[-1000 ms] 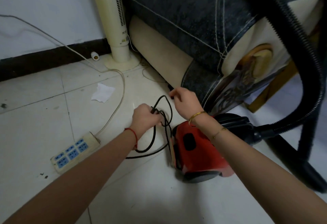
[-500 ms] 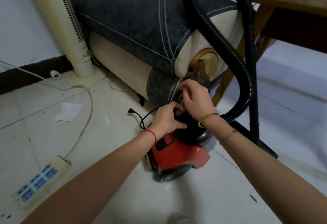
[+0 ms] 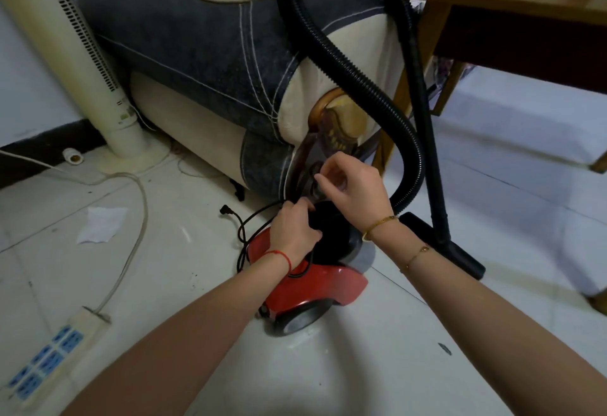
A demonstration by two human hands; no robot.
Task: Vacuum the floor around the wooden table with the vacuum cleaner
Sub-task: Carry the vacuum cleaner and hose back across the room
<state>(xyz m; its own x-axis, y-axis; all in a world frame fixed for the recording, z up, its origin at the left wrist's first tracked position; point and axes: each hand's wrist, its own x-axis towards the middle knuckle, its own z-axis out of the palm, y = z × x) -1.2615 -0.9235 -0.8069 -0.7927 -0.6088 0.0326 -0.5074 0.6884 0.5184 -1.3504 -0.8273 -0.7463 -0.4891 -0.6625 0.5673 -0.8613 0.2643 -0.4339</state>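
A red and black vacuum cleaner [image 3: 315, 287] stands on the white tiled floor in front of a sofa. Its ribbed black hose [image 3: 345, 64] loops up over the sofa arm and comes down to a black wand [image 3: 423, 126] and floor nozzle [image 3: 460, 251]. My left hand [image 3: 294, 235] rests on the vacuum's black top, shut on the black power cord [image 3: 243, 238]. My right hand [image 3: 351, 185] pinches a stretch of the same cord just above the vacuum. The cord's plug [image 3: 226, 210] lies on the floor to the left. The wooden table [image 3: 512, 5] stands at the upper right.
A dark blue and cream sofa [image 3: 203, 54] fills the middle. A cream tower fan [image 3: 65, 54] stands left of it. A power strip with blue sockets [image 3: 49, 356] lies at the lower left, its pale cable [image 3: 138, 218] curving away. A white tissue [image 3: 101, 223] lies on the tiles.
The view swung right and up, bringing the table and hose into sight. Both hands moved from the cord loops on the floor onto the top of the vacuum, still holding the cord.
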